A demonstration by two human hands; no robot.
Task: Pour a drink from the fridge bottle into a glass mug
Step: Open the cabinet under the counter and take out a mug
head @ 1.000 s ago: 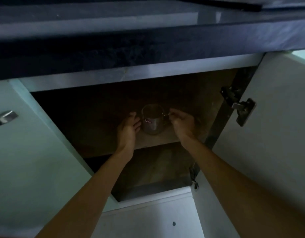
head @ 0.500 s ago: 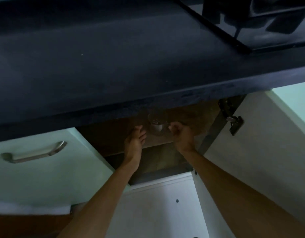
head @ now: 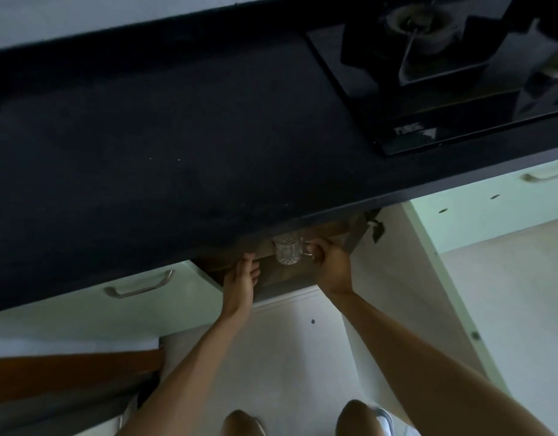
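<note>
A clear glass mug (head: 286, 250) with a patterned base hangs just below the front edge of the dark countertop (head: 177, 152), in front of the open cabinet. My right hand (head: 329, 262) is shut on its handle from the right. My left hand (head: 241, 280) is open to the mug's left, fingers resting at the wooden shelf edge (head: 265, 254), not touching the mug. The mug looks empty. No bottle or fridge is in view.
A black gas hob (head: 428, 73) sits at the countertop's right end. The open white cabinet door (head: 413, 278) stands to the right of my right arm. A closed pale green drawer with a metal handle (head: 139, 286) is at left. My knees show at the bottom.
The mug has come forward off the shelf toward the cabinet opening, held by my right hand. My head has risen, so the countertop and hob now fill the upper view.
</note>
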